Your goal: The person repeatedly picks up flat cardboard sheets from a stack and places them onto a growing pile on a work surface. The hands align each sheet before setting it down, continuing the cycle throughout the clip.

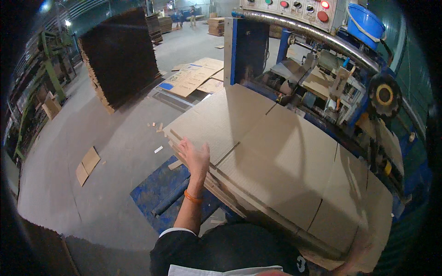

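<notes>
- Beside the blue machine [322, 87], on its near side, lies a stack of flat cardboard sheets [276, 161], slotted and scored, the far edge of the top sheet close against the machine.
- Our left hand [194, 156] rests at the stack's left edge, away from the machine, fingers spread and open; it grips nothing, the palm only touching the sheet edges.
- Our right hand [357, 257] is at the stack's near right corner, blurred; it seems to lie on the cardboard, but we cannot tell whether it is closed on it.
- To handle the sheets well, we judge that both hands should press flat on opposite edges, squaring them so the slots line up toward the machine.
- We should keep our fingers clear of the toothed wheel [384, 94] at the machine's right end.
- Left of the machine, well apart, stands a dark pallet stack [119, 55]; loose printed sheets [193, 78] lie on the floor between the two.
- A blue bucket [366, 23] sits on top of the machine.
</notes>
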A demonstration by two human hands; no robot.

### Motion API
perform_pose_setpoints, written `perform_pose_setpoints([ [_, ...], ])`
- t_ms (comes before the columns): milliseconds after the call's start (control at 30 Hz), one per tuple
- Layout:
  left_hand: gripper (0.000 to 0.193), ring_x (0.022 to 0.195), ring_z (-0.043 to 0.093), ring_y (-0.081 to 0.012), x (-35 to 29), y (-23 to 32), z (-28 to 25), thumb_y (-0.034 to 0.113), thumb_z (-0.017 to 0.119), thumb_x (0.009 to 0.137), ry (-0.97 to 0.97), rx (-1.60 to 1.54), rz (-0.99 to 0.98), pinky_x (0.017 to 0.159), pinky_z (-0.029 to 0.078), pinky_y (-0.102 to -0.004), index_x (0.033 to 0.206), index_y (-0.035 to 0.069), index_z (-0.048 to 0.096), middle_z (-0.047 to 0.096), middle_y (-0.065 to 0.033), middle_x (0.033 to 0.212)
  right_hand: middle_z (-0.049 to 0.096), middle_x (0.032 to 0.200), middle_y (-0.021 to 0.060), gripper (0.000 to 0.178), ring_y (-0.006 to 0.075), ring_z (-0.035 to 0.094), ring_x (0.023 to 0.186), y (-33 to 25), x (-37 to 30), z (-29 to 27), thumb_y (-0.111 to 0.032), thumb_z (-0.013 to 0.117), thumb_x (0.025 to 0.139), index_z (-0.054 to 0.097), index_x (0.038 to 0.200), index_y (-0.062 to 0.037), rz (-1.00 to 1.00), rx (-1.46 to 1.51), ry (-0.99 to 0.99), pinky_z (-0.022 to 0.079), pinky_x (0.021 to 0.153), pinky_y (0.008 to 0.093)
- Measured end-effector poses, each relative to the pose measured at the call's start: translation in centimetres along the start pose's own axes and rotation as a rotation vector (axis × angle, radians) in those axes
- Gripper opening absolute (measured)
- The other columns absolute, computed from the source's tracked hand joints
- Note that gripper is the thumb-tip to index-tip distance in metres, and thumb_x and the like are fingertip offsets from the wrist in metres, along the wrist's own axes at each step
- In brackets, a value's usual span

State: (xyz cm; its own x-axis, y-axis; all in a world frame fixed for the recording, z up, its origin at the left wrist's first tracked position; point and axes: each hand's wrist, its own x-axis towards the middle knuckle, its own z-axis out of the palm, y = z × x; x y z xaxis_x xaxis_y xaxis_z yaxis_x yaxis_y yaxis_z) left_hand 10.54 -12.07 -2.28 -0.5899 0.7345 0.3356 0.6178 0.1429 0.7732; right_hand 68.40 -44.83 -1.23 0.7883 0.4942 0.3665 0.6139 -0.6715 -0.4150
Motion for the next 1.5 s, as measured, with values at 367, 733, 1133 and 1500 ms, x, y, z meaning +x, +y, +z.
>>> perform_pose_setpoints([
  [367,0.067,0.130,0.023,-0.0421,2.3,1.0,1.1,0.026,0.062,0.077,-0.061,-0.660,-0.056,0.107,0.016,-0.0450,0.131,-0.003,0.034,0.031,-0.0319,0.133,0.047,0.126,0.0205,0.064,0.0342,0.051,0.109,17.4,-0.3,5.8,-0.049,0.047,0.086,0.042,0.129,-0.0010,0.189,-0.471,0.209,0.041,0.090,0.0448],
  [733,0.066,0.129,0.026,-0.0359,1.7,3.4,0.1,0.014,0.059,0.081,0.329,-0.697,0.006,0.107,0.018,-0.0413,0.132,-0.010,0.025,0.028,-0.0282,0.137,0.046,0.128,0.0147,0.045,0.0308,0.049,0.109,6.1,6.0,-5.4,-0.020,0.048,0.088,0.041,0.130,-0.0048,0.409,1.021,0.395,0.041,0.092,0.0413],
  [1133,0.025,0.078,0.057,-0.0190,13.9,-9.6,1.3,0.022,0.046,0.090,-1.112,-1.811,-0.684,0.054,0.044,-0.0267,0.107,0.006,0.051,0.057,-0.0125,0.092,0.058,0.110,0.0093,0.049,0.0189,0.054,0.098,-3.6,-11.6,-9.6,0.007,0.057,0.070,0.053,0.118,-0.0023,0.135,0.445,0.433,0.041,0.085,0.0312],
  [1500,0.056,0.122,0.041,-0.0292,2.2,-0.8,-1.7,0.017,0.054,0.086,-0.072,-0.605,-0.022,0.103,0.028,-0.0369,0.134,-0.002,0.032,0.040,-0.0246,0.132,0.058,0.118,0.0044,0.043,0.0289,0.051,0.113,-12.8,-12.9,-9.2,0.001,0.059,0.064,0.062,0.105,-0.0108,-0.727,-0.217,-0.199,0.042,0.095,0.0428],
])
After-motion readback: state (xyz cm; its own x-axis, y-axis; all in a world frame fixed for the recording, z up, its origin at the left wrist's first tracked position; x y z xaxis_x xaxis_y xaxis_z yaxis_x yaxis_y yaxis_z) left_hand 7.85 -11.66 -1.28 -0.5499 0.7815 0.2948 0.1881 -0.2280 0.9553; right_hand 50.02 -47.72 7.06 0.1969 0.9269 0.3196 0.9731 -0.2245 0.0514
